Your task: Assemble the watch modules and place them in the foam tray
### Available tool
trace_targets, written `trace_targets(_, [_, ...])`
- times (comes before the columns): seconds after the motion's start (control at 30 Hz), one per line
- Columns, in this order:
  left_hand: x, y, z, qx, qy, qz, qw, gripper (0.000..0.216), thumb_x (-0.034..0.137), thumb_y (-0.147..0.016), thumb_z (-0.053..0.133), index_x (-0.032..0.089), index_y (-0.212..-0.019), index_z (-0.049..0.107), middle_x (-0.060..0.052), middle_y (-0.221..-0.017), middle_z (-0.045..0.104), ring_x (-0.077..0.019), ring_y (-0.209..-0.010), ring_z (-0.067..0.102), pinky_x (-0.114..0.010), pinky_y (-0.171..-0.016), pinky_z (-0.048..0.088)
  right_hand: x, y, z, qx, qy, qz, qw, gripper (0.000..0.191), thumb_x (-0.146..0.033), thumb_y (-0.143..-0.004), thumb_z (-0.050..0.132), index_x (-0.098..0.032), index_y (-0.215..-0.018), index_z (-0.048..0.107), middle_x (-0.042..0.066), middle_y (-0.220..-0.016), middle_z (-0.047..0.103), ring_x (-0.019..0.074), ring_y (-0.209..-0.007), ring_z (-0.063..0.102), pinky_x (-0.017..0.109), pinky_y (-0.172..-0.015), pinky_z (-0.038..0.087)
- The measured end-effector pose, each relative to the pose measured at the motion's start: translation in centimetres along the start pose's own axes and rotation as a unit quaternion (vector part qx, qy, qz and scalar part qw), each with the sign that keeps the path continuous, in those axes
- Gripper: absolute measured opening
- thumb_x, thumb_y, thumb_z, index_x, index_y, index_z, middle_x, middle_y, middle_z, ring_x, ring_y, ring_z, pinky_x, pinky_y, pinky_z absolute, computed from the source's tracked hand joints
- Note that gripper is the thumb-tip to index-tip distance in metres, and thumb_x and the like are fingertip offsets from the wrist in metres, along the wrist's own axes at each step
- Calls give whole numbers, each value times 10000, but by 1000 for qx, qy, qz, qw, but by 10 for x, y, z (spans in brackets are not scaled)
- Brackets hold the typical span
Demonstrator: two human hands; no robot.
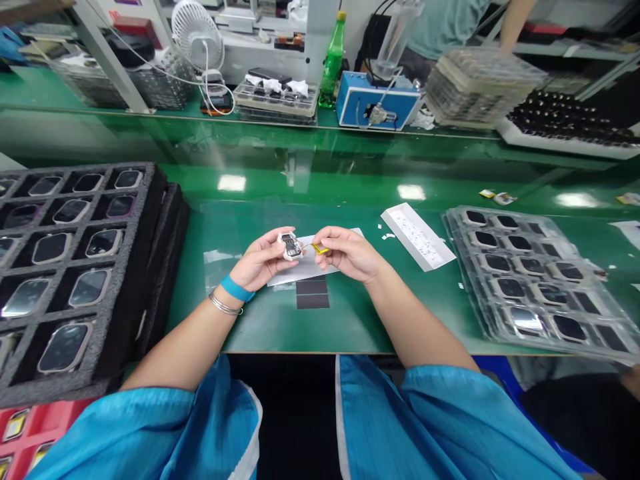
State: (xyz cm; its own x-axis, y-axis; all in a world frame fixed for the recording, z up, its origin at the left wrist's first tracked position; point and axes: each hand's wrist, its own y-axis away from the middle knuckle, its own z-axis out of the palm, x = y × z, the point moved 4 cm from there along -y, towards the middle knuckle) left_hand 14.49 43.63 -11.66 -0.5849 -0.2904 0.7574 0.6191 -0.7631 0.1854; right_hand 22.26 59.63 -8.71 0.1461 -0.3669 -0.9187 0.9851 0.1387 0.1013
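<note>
My green workbench [350, 327] holds a dark foam tray of watch bodies [155, 220] at my left and a clear blister tray [537, 280] at my right.

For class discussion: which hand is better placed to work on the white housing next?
Probably the right hand: it holds a small yellow component beside the housing, which the left hand grips.

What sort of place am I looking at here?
Most likely an electronics assembly line, perhaps for smartwatches: a green workbench, a foam tray of watch-like units, a clear plastic tray, and a small opened device body in the left hand, with a yellow part in the right hand.
</note>
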Motion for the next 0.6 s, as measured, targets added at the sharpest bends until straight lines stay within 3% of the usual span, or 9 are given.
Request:
trace_targets(0.1, [-4, 2, 3, -22, -16, -23, 999, 408, 174, -666, 810, 169, -1049, 672, -41, -925, 709, -169, -769, 708, -238, -626, 613, -1, 1, 4, -17, 52, -39, 998, 338, -393, -717, 797, -186, -957, 678, 10, -756, 718, 116, -663, 665, 250, -651, 557])
trace_targets(0.2, [-9, 3, 5, -48, -30, -57, 997, 411, 182, -668, 810, 162, -1054, 672, -59, -942, 713, -195, -805, 717, -254, -647, 616, -4, -1, 3, 61, 167, -124, 976, 262, -415, -765, 755, -198, -906, 715, 7, -756, 690, 113, -665, 623, 275, -672, 540])
trace_targets(0.3, [-12, 4, 7, -70, -32, -90, 993, 451, 188, -667, 816, 167, -1092, 666, -74, -938, 721, -225, -836, 727, -287, -702, 617, -4, -3, 4, 118, 254, -203, 938, 265, -469, -758, 747, -225, -860, 747, 28, -872, 683, 147, -808, 625, 301, -747, 533])
trace_targets(0.5, [-14, 2, 10, -48, -33, -110, 992, 442, 141, -696, 765, 158, -1128, 671, -93, -1008, 720, -222, -902, 718, -304, -773, 611, 1, -5, 4, 136, 360, -237, 892, 222, -430, -845, 665, -241, -919, 757, 38, -904, 683, 157, -852, 620, 318, -789, 528])
trace_targets(0.6, [-16, 2, 12, -13, -55, -100, 993, 357, 125, -698, 742, 143, -1050, 690, -82, -933, 724, -193, -811, 717, -300, -723, 615, 4, -5, 7, 147, 400, -240, 872, 172, -364, -852, 662, -244, -936, 753, 31, -903, 683, 154, -841, 622, 323, -812, 525])
